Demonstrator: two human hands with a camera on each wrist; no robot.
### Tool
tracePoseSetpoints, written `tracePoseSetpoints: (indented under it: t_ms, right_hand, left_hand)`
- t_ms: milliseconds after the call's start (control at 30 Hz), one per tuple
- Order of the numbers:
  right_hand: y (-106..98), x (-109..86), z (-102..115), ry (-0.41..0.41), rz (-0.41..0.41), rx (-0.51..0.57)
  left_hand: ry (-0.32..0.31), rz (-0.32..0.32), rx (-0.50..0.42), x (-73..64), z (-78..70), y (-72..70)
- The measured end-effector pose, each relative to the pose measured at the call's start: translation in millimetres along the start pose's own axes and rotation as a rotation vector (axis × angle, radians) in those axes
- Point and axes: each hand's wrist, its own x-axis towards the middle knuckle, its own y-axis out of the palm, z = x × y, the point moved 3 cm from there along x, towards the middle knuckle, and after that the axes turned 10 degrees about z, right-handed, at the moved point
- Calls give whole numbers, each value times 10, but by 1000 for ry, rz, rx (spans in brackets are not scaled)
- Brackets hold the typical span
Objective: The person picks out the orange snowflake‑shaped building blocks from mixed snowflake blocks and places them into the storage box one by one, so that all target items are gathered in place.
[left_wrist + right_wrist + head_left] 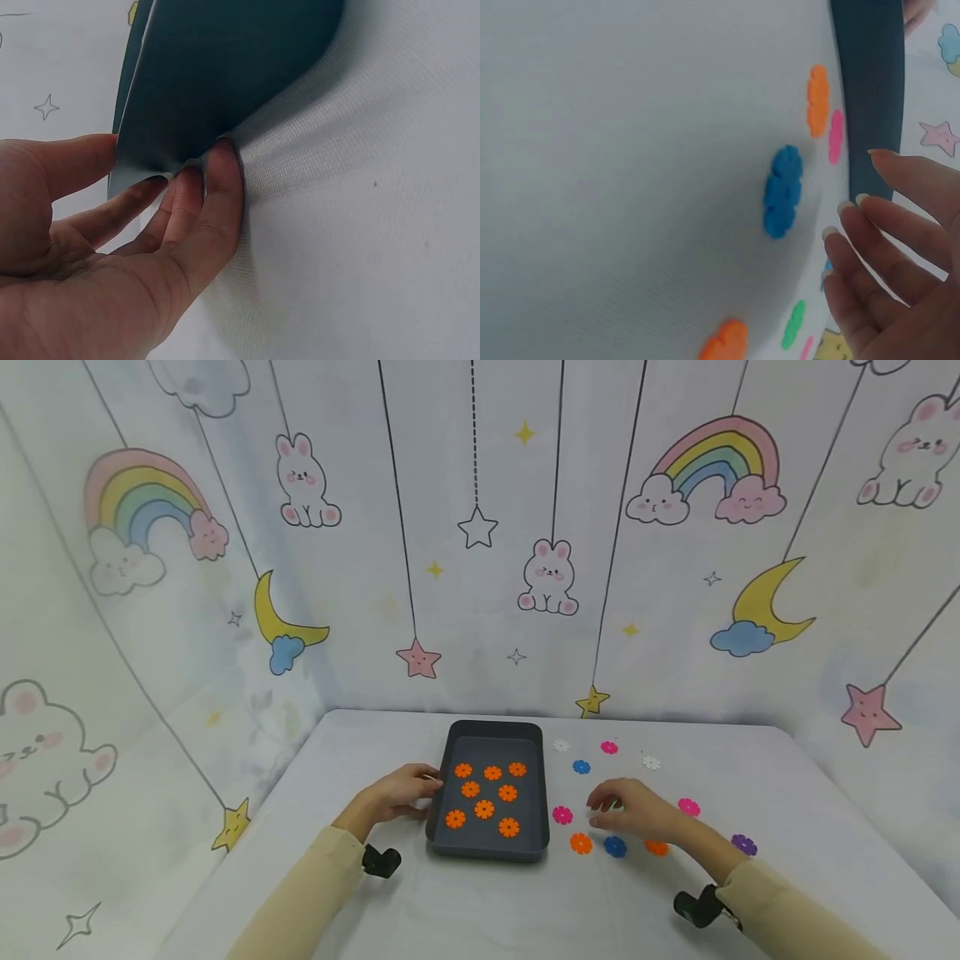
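Observation:
My left hand (403,790) holds the left side of a dark grey rectangular tray (487,852). In the left wrist view its thumb is at the tray's rim and the other fingertips press low against the outer wall. Several orange flower-shaped plastic pieces (483,809) lie spread inside the tray. To the right, my right hand (637,810) hovers above the table with loosely bent fingers and nothing between them. Around it lie a blue piece (615,847), orange pieces (581,843) and a pink piece (562,815). A green piece (793,324) shows only in the right wrist view.
Farther back on the white table (360,735) are white (651,762), blue (581,767) and pink (609,747) pieces. Another pink piece (688,807) and a purple piece (744,845) lie right of my hand. A patterned curtain (480,610) hangs behind the table.

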Motion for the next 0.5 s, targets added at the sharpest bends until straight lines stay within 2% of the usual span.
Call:
tracePoseSetpoints:
  t_ms: [200, 500]
  right_hand:
    - [117, -55, 10, 20, 31, 1]
    - [182, -77, 24, 19, 35, -9]
  left_hand:
    - [-9, -2, 2, 5, 6, 4]
    - [-3, -2, 3, -3, 3, 2]
